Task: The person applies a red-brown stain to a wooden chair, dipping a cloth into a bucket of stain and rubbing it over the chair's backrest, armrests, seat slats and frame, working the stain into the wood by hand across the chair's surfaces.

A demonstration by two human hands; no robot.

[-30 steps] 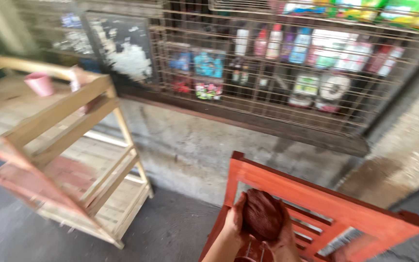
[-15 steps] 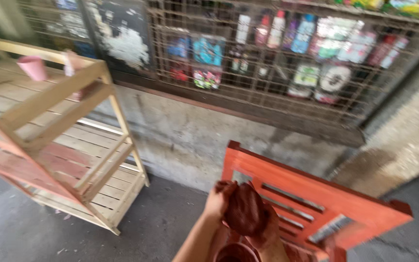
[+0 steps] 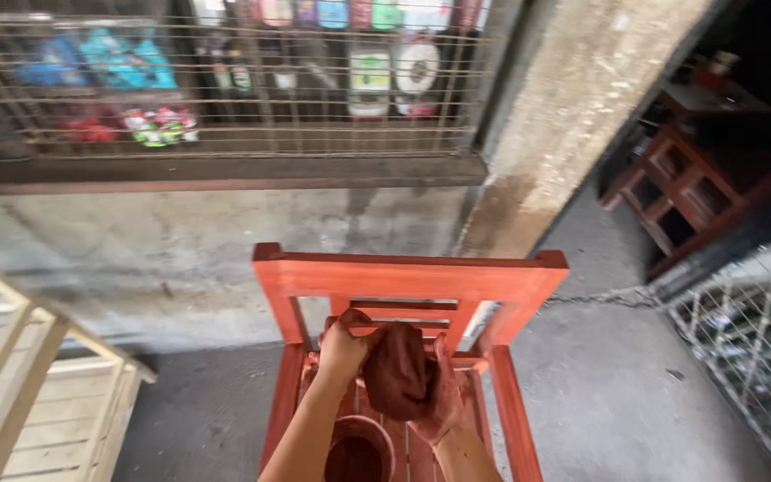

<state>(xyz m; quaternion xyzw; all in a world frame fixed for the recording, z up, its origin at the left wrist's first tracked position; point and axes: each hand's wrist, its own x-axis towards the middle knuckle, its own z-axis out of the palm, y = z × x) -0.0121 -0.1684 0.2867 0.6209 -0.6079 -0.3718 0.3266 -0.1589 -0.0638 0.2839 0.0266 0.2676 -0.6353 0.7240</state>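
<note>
Both the left hand (image 3: 343, 348) and right hand (image 3: 446, 393) close around a dark red rag (image 3: 396, 370), pressed between them above the red chair (image 3: 408, 277) and a small bowl (image 3: 359, 451).

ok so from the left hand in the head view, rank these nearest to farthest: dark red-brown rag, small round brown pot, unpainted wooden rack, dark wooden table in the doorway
1. Dark red-brown rag: in the grip of the left hand, over the red-stained wooden frame.
2. Small round brown pot: just below the hands.
3. Unpainted wooden rack: lower left.
4. Dark wooden table: upper right, in the doorway.
</note>
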